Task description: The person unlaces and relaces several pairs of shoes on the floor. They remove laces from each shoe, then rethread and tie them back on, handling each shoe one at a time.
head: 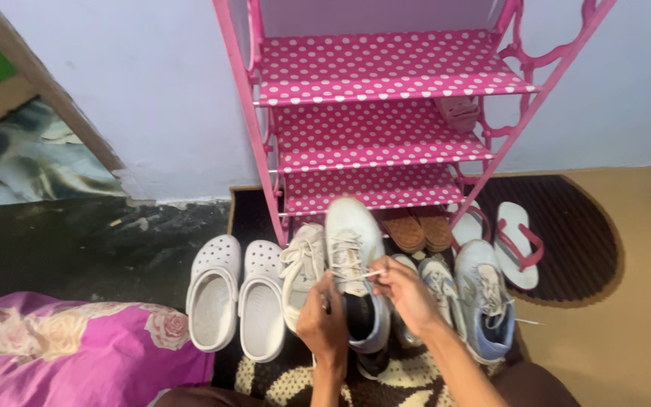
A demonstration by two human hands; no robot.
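The white sneaker point(352, 260) points toe-first toward the pink shoe rack point(386, 128). The left hand point(324, 320) grips its heel, grip clenched; the right hand point(404, 290) pinches a lace point(363, 276).

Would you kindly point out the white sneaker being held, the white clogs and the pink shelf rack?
white sneaker point(349, 237), head view, on its toe.
white clogs point(212, 301), head view, on the left clog's insole.
pink shelf rack point(378, 64), head view, on the top shelf.

White clogs point(236, 298) beside pink polka-dot rack point(374, 128).
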